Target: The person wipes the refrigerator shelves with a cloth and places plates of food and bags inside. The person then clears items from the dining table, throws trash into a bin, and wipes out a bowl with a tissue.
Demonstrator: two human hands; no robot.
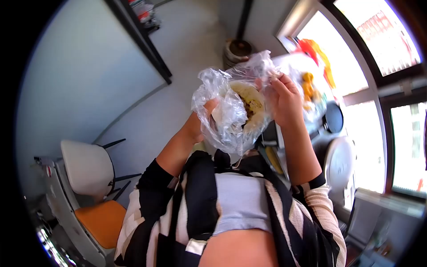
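Observation:
In the head view, a clear plastic bag hangs crumpled around a pale round bowl in front of my chest. Yellowish food with dark bits shows inside the bowl through the bag's opening. My left hand supports the bowl from its left side, its fingers partly covered by the plastic. On the right, my right hand pinches the upper rim of the bag between thumb and fingers.
To the right, a table by the windows holds yellow items and a red and orange bag. A dark round pan and a whitish round lid are nearer. At left are a white chair and an orange seat.

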